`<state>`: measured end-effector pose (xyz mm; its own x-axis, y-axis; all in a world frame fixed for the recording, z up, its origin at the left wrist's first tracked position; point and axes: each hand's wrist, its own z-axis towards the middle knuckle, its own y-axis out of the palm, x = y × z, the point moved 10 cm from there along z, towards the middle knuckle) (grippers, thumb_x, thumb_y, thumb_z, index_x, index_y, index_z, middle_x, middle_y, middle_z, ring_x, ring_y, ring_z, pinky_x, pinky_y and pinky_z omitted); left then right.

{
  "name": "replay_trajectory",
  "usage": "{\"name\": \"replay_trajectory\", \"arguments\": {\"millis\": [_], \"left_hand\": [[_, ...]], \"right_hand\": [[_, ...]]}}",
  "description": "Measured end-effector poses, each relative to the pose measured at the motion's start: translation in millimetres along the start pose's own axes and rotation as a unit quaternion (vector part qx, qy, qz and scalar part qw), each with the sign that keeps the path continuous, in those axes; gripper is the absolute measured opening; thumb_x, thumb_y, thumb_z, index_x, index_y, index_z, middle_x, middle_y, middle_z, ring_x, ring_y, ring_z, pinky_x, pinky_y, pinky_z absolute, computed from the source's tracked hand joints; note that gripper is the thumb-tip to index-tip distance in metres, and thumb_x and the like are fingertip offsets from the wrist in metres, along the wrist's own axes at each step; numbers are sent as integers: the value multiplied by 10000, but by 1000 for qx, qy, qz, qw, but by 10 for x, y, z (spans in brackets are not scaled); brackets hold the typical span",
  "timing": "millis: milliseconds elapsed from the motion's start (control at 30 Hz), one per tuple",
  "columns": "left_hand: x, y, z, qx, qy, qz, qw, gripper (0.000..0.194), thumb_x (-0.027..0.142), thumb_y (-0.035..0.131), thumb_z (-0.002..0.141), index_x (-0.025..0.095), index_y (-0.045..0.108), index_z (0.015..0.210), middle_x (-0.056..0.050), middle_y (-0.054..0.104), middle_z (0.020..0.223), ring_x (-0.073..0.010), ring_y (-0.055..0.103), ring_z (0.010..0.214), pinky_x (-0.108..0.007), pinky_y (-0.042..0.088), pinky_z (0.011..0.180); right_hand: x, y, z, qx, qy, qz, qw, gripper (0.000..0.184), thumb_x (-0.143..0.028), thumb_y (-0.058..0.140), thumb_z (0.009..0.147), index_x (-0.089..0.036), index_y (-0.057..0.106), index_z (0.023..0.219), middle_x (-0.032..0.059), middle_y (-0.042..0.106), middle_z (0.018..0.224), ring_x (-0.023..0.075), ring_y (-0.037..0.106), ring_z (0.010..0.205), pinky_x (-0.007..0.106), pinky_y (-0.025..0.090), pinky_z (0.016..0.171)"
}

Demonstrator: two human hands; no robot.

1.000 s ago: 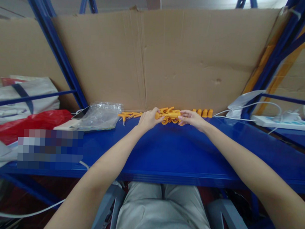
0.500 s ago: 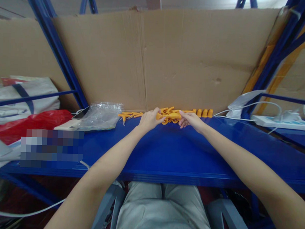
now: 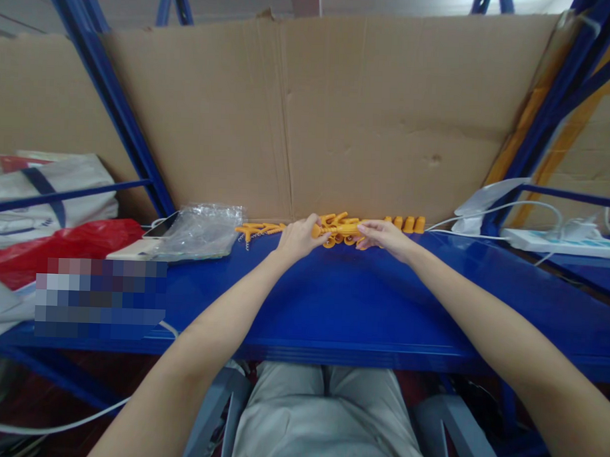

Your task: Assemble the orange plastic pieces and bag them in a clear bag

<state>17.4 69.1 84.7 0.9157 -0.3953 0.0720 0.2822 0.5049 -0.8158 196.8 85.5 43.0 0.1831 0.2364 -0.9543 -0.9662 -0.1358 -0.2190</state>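
Note:
Fingers wrapped, my left hand (image 3: 295, 241) grips the left end of an orange-yellow plastic corkscrew part (image 3: 346, 228), held level. My right hand (image 3: 387, 238) pinches its right end between thumb and fingers. The exact shape of this part is partly hidden by my fingers. Behind and below it lie more orange-yellow pieces (image 3: 334, 218), some with round open ends. To the left are several T-shaped corkscrews (image 3: 248, 232) with bare metal spirals. A row of short orange-yellow caps (image 3: 409, 224) stands right of my right hand.
A blue tabletop (image 3: 342, 303) runs under my arms, backed by a tall cardboard sheet (image 3: 389, 111). On the left lie a clear plastic bag (image 3: 205, 232) and a red bag (image 3: 84, 244). A white power strip (image 3: 564, 244) with cables sits at the right.
My right hand has turned slightly and its fingers have closed further on the right end of the yellow part. My left hand has stayed nearly still.

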Motion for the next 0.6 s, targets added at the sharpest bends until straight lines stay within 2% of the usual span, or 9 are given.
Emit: {"name": "replay_trajectory", "arguments": {"millis": [200,600], "left_hand": [[13,3,-3,3,2,-3,1000,325,476,580,860,216,557,1053,-68,721,941,-232,681,895,-268,451,698],[30,16,-3,6,12,-9,1000,306,476,582,858,223,562,1029,-60,720,928,-225,680,881,-262,442,681]], "right_hand": [[12,25,-14,10,14,20,1000,250,-356,616,893,-151,627,750,41,710,662,110,653,533,219,524,589],[41,31,-53,30,54,15,998,313,-385,554,927,-140,627,746,56,688,603,114,635,494,205,500,534]]}}
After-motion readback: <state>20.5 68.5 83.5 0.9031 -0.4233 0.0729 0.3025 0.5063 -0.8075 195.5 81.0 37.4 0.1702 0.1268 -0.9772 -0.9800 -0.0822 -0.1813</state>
